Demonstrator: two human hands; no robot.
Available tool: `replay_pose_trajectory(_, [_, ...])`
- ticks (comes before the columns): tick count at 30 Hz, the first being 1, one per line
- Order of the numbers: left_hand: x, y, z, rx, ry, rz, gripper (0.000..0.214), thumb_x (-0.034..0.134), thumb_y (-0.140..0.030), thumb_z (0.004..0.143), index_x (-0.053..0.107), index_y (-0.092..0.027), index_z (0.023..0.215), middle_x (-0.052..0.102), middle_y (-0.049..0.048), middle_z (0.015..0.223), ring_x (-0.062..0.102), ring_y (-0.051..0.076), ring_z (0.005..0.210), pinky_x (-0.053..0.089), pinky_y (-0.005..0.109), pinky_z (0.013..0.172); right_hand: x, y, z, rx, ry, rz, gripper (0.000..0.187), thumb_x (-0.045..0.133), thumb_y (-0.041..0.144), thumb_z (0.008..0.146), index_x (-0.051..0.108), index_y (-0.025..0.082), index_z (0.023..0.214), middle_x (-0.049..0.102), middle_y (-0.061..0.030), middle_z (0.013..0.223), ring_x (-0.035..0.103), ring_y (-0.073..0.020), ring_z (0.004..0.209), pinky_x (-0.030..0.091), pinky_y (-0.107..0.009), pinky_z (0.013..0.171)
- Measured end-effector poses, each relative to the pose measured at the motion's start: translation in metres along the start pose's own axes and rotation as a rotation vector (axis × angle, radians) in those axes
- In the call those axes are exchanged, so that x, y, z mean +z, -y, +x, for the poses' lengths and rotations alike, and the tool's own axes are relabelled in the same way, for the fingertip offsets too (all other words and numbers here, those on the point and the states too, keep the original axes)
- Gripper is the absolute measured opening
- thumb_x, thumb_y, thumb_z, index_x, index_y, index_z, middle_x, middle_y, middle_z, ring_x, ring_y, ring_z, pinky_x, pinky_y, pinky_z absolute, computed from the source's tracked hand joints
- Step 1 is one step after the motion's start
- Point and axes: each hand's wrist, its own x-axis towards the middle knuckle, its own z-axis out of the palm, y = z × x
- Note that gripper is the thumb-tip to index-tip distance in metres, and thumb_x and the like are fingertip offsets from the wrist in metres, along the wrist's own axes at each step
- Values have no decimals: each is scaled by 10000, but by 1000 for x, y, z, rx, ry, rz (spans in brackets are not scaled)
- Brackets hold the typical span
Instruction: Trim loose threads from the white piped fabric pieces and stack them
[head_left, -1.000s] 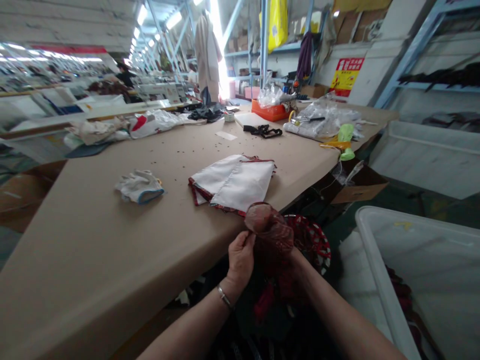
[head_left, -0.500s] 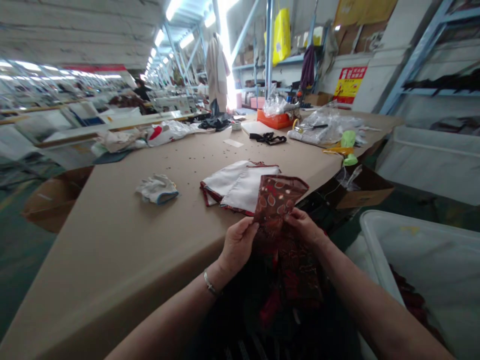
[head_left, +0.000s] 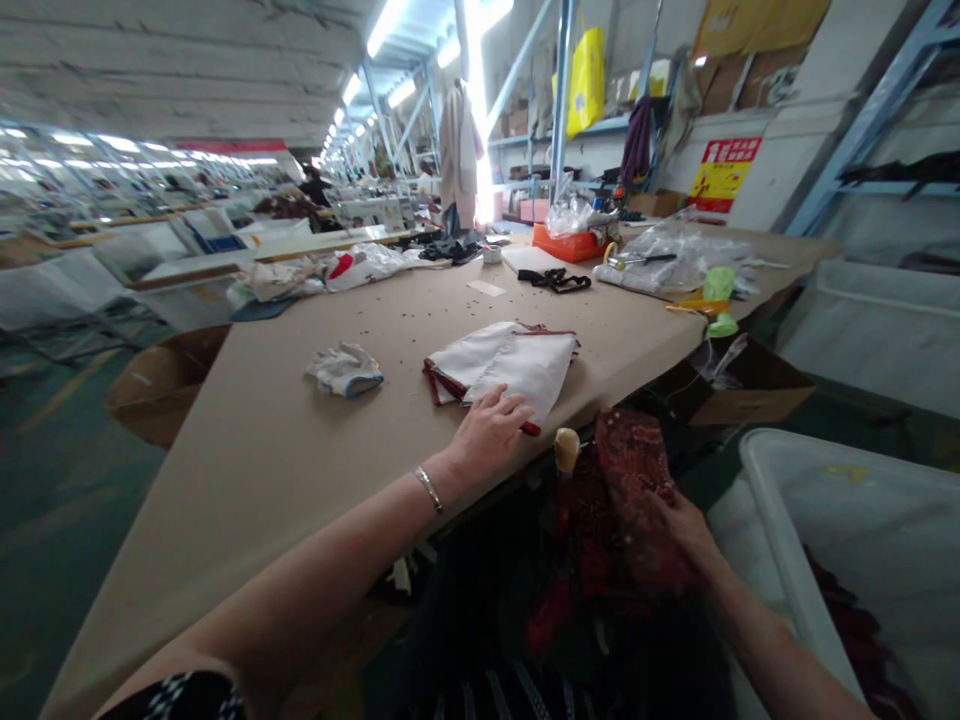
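My left hand [head_left: 489,432] rests on the near edge of a small pile of fabric pieces [head_left: 536,360]. Its fingers are stretched out over the top piece. The pile shows white faces and dark red edging. Down at the right, off the table edge, my right hand [head_left: 686,525] grips a dark red patterned fabric piece [head_left: 630,460] by its side. More dark red cloth hangs over my lap below, partly lost in shadow. A pale rounded knob [head_left: 567,450] sticks up beside the held piece; what it belongs to is hidden.
On the brown-covered table [head_left: 300,500] lies a white work glove [head_left: 346,370] to the left. Farther back are a black strap [head_left: 555,280], an orange tray [head_left: 570,243] and clear plastic bags [head_left: 675,250]. A white bin [head_left: 780,500] with dark red cloth stands right; a cardboard box [head_left: 750,395] is beyond.
My left hand has let go of the patterned piece and moved onto the white-faced pile. My right hand has carried that piece down and to the right, off the pile.
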Motion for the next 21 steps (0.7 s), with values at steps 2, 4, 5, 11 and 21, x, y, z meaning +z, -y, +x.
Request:
replay_pose_trajectory(2, [4,-3,2,21,55,88,371,455,-108,867,614,-204,1188,565,74,1300,400,307,1302,353,473,1095,9,-27,2,64,-60,-120,393,747,545,530,629,201,680,622,-34,605,614,-290,657,470,-525,794])
replay_pose_trajectory(4, [8,-5,8,74,102,151,391,422,-115,892,595,-219,1227,530,68,1343,375,325,1321,349,474,1093,14,-40,4,65,-101,-194,461,760,527,474,627,194,762,643,-54,716,618,-333,800,403,-575,915])
replay_pose_trajectory(5, [11,-5,12,114,121,175,388,403,-123,907,595,-220,1230,516,73,1354,374,330,1322,338,484,1099,15,-41,5,43,-108,-208,522,745,536,486,627,181,851,660,-87,835,609,-350,902,370,-577,968])
replay_pose_trajectory(11, [7,2,43,334,194,242,275,431,-188,928,705,-168,939,550,101,1286,361,352,1328,359,508,1077,39,28,-13,-209,54,-140,526,575,551,773,567,167,1132,610,-113,1158,575,-252,1072,408,-408,1012])
replay_pose_trajectory(21, [-105,-43,21,5,-231,365,191,516,-220,888,680,-133,843,637,106,1109,533,287,1131,480,472,980,122,162,-86,-540,333,174,574,611,399,848,386,297,1367,454,-75,1412,468,-251,1266,400,-474,1062])
